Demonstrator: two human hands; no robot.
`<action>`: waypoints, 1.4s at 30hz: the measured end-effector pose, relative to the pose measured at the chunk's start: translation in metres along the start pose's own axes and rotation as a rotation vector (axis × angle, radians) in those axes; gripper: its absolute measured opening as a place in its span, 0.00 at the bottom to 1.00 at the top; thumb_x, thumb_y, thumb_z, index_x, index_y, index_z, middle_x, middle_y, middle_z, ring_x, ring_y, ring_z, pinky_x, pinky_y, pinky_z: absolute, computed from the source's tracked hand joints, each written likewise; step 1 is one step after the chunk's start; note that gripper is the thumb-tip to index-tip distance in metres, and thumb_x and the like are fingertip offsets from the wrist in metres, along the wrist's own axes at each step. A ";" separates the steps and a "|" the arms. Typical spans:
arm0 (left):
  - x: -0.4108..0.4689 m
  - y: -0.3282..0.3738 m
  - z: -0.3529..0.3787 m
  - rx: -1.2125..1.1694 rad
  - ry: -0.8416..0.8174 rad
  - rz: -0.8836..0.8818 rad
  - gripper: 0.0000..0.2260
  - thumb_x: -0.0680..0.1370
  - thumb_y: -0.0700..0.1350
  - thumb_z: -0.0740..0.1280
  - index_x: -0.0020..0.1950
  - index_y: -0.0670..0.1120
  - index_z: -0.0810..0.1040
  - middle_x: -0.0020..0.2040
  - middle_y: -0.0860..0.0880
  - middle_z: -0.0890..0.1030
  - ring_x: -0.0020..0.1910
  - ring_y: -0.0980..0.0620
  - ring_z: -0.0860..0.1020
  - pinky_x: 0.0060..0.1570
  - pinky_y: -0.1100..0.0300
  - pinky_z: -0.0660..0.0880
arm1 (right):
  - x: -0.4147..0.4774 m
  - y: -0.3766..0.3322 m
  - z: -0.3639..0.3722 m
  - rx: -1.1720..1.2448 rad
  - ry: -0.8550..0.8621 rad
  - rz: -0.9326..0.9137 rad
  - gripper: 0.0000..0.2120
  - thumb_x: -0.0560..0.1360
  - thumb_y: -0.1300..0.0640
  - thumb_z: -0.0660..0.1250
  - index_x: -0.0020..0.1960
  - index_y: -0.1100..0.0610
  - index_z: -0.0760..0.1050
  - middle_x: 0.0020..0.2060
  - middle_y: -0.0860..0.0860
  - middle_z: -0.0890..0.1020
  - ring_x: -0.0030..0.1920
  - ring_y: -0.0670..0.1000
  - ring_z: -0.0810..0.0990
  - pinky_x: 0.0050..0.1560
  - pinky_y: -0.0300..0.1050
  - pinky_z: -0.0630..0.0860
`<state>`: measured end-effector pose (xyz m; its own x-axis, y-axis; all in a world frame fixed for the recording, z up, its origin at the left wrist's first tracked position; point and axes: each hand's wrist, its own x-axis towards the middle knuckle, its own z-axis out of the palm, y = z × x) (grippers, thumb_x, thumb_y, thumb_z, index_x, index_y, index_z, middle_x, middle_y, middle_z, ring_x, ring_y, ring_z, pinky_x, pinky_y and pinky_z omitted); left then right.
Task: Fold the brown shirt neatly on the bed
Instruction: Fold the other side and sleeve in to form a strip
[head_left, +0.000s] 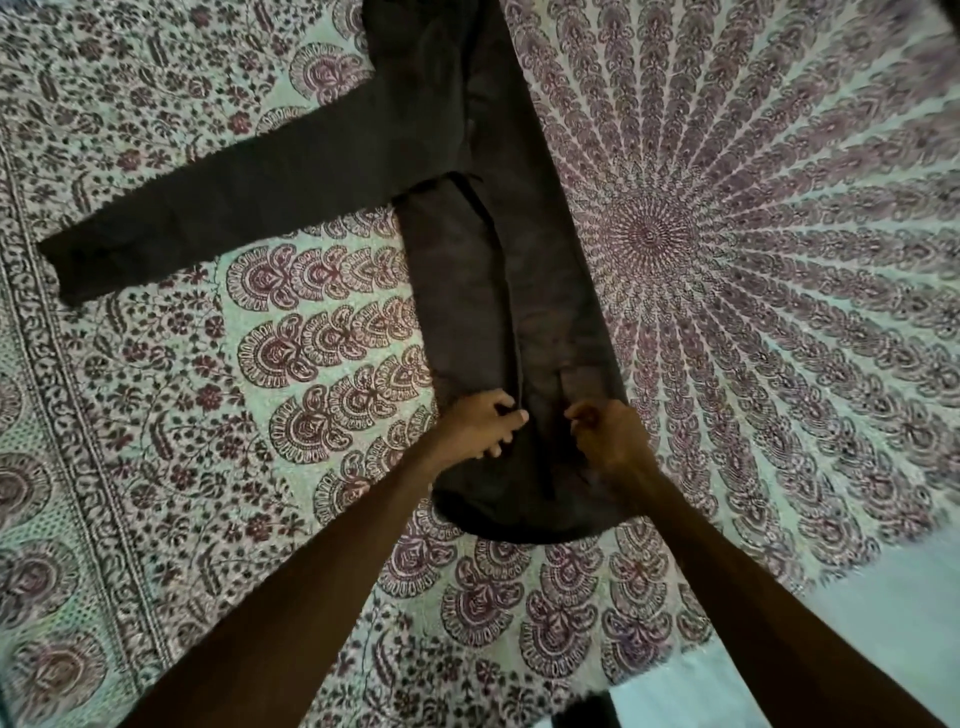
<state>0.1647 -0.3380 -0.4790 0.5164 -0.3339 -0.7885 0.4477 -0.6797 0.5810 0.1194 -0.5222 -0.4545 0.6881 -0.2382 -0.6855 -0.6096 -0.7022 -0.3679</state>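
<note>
Closest to the wearer, two bare forearms reach out over a printed fabric bedspread (779, 270) with a purple-and-green mandala pattern, and meet at the near end of the dark brown cloth shirt (462, 312). Its rounded hem lies on the wearer's side of both hands. The left hand (480, 426) has its fingers curled on the raised lengthwise fold edge that runs up the middle of the garment. The right hand (608, 436) sits just beside it over the right-hand panel, fingers bent towards the thumb, though against such dark cloth I cannot tell whether it pinches any fabric or only hovers. From the hands the shirt stretches straight away, its long axis running from the hem up to the top of the view. It is already narrowed into a strip, so both hands stand at one end of it, about equally near. Farther off, one long brown sleeve (208, 213) lies spread flat to the left, crosswise to the body and on the left hand's side. By the look of it, that sleeve has yet to be brought in across the strip.
</note>
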 end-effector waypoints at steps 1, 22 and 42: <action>-0.001 -0.004 0.005 0.104 0.124 0.044 0.19 0.76 0.58 0.67 0.59 0.46 0.75 0.44 0.48 0.78 0.41 0.49 0.80 0.37 0.59 0.73 | -0.005 0.009 0.002 0.015 -0.022 -0.010 0.10 0.75 0.64 0.64 0.53 0.58 0.82 0.50 0.59 0.83 0.53 0.60 0.81 0.52 0.45 0.74; -0.044 -0.035 0.067 -0.066 0.487 -0.030 0.09 0.74 0.46 0.71 0.51 0.44 0.78 0.47 0.47 0.80 0.46 0.49 0.79 0.45 0.59 0.73 | -0.021 0.021 0.017 0.492 -0.253 0.135 0.17 0.74 0.44 0.69 0.42 0.58 0.76 0.36 0.53 0.82 0.35 0.50 0.80 0.35 0.43 0.79; -0.110 -0.082 0.135 0.552 0.496 0.111 0.16 0.75 0.37 0.65 0.62 0.43 0.71 0.60 0.44 0.71 0.49 0.46 0.78 0.42 0.57 0.76 | -0.027 0.051 0.045 0.103 -0.078 0.066 0.12 0.63 0.41 0.72 0.37 0.49 0.79 0.38 0.57 0.84 0.39 0.57 0.85 0.45 0.53 0.83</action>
<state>-0.0272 -0.3341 -0.4670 0.8642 -0.1744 -0.4719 0.0102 -0.9317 0.3630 0.0522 -0.5213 -0.4829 0.6148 -0.2256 -0.7557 -0.6924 -0.6132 -0.3803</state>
